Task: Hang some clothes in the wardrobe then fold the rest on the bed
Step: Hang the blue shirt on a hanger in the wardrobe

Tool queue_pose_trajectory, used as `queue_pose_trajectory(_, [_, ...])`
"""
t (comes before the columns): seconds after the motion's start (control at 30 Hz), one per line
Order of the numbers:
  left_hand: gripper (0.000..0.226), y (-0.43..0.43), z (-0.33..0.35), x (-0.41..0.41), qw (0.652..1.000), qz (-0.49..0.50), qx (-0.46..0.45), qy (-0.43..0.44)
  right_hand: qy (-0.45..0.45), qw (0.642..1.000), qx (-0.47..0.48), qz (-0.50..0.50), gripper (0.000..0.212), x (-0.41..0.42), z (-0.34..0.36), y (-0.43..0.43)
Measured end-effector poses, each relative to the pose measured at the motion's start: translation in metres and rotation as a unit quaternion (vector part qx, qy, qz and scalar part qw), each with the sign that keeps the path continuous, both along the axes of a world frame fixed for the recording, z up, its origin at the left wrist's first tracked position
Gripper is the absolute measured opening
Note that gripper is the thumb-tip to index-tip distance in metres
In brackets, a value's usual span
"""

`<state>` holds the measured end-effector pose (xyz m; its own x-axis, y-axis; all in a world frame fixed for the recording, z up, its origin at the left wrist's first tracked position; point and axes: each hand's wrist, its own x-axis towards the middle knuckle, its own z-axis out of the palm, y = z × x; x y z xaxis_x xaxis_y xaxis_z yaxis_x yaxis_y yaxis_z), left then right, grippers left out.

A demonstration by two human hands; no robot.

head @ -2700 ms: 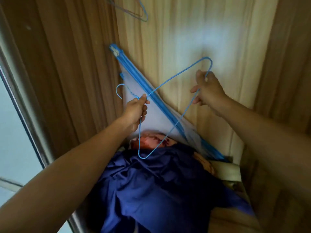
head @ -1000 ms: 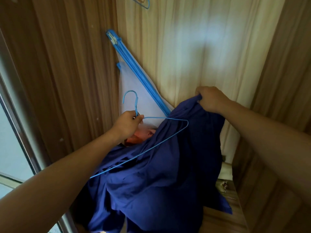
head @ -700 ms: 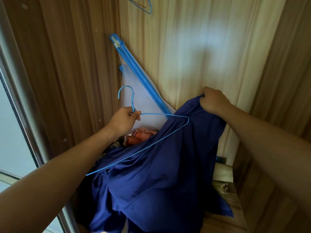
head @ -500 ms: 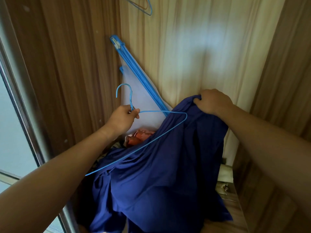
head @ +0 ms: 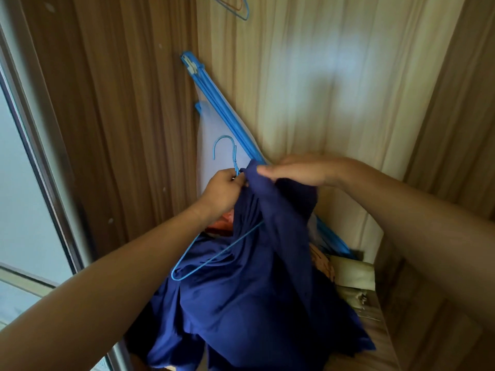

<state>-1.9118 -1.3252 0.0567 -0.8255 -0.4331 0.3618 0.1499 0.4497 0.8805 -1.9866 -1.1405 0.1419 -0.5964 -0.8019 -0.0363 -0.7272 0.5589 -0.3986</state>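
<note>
A dark blue garment (head: 254, 290) hangs in a bunch inside the wooden wardrobe, its top edge lifted. My left hand (head: 225, 190) grips the twisted neck of a thin blue wire hanger (head: 223, 145), hook upward. The hanger's lower corner (head: 177, 274) sticks out at the left, and its other side is hidden under the cloth. My right hand (head: 294, 170) reaches in from the right with the fingers stretched leftward. It holds the garment's top edge right beside the hanger's neck, almost touching my left hand.
A folded blue-framed white mesh panel (head: 214, 121) leans in the back corner. Spare hangers (head: 239, 9) hang at the top. Orange cloth (head: 223, 223) and a beige item (head: 353, 271) lie behind the garment. The sliding door frame (head: 40, 156) is at left.
My right hand has carried the garment's edge leftward up to the hanger's neck. The hanger has swung steeper and one side has slipped under the cloth. My left hand stays on the neck.
</note>
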Motion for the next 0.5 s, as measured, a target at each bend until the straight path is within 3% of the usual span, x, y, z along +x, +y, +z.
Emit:
queue_pose_trajectory(0.07, [0.033,-0.001,0.001,0.005,1.0,-0.02,0.009,0.013,0.057,0.998,-0.033,-0.007,0.097,-0.006,-0.006,-0.001])
queue_pose_trajectory(0.17, [0.032,0.001,0.004,0.009,0.998,-0.051,0.037,0.024,0.24,0.969,-0.05,0.014,0.082,-0.016,-0.023,-0.006])
queue_pose_trajectory(0.27, [0.03,0.001,0.007,0.015,0.995,-0.072,0.061,0.015,0.34,0.94,-0.008,0.006,0.091,-0.018,-0.039,-0.008])
queue_pose_trajectory(0.37, [0.021,-0.003,0.005,0.015,0.994,-0.1,0.051,0.001,0.361,0.933,-0.016,0.001,0.089,-0.019,-0.041,-0.013])
queue_pose_trajectory(0.5, [0.017,-0.005,0.001,0.018,0.987,-0.144,0.067,-0.003,0.281,0.956,-0.064,0.062,0.047,-0.022,-0.049,-0.014])
